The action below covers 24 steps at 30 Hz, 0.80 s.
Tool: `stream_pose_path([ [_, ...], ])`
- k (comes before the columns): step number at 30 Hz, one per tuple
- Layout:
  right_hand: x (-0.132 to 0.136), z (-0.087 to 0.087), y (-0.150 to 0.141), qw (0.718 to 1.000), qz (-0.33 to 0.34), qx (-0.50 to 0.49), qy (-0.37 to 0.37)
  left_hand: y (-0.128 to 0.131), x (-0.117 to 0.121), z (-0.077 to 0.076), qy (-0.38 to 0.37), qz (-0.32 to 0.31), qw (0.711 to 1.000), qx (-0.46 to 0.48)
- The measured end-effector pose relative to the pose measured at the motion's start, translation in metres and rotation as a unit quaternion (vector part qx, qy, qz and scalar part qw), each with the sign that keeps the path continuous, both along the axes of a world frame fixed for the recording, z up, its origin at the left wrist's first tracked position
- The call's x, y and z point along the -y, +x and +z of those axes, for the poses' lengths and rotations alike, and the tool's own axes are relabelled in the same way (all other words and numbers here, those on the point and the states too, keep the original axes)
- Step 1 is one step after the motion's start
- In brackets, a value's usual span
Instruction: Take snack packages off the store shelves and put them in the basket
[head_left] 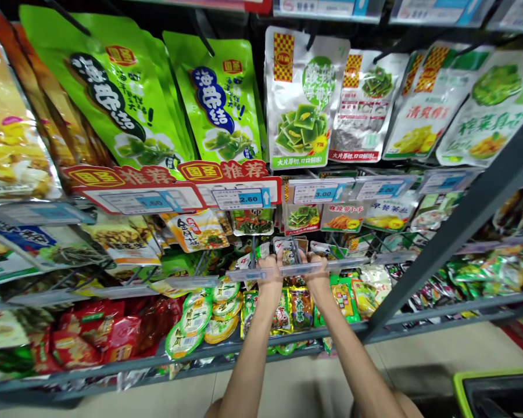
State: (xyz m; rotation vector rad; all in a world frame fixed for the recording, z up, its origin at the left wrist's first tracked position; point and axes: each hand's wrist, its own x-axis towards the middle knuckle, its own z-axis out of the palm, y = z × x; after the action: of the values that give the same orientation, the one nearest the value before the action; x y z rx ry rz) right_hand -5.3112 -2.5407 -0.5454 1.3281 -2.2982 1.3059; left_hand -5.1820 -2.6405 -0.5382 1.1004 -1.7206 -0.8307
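My left hand (270, 268) and my right hand (312, 270) reach forward over a clear plastic price rail (296, 269) at a lower row of hooks. Between them hangs a small food packet (290, 251) with dark print. The fingers of each hand close at one side edge of this packet; the fingertips are partly hidden. Similar packets marked with a red sign hang to the left (258, 253) and to the right (329, 249). Metal hooks stick out beside my fingers.
Large green pouches (220, 98) and white seaweed pouches (305, 98) hang above, over price tags (244, 198). Round lidded tubs (196, 316) and red packets (96, 328) lie on the bottom shelf. A grey slanting post (453, 209) stands right. A green-rimmed basket (462, 383) is at lower right.
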Motion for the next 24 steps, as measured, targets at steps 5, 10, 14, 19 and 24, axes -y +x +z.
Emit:
stream_pose_path([
  [5, -0.038, 0.004, 0.013, 0.997, -0.033, 0.019, 0.073, 0.035, -0.021, -0.009, -0.003, -0.059, 0.998, 0.030],
  [10, -0.056, 0.017, 0.040, 0.929, 0.099, 0.349, -0.072, 0.045, -0.046, -0.004, 0.226, -0.232, 0.925, -0.198],
  [14, -0.058, 0.030, 0.061, 0.854, 0.181, 0.453, -0.183, 0.046, -0.063, 0.006, 0.269, -0.310, 0.834, -0.370],
  [19, -0.073, 0.042, 0.077, 0.880, 0.175, 0.393, -0.204, 0.050, -0.081, 0.008, 0.273, -0.347, 0.815, -0.376],
  [24, -0.079, 0.032, 0.072, 0.903, 0.174, 0.338, -0.202, 0.047, -0.084, 0.007, 0.289, -0.326, 0.838, -0.328],
])
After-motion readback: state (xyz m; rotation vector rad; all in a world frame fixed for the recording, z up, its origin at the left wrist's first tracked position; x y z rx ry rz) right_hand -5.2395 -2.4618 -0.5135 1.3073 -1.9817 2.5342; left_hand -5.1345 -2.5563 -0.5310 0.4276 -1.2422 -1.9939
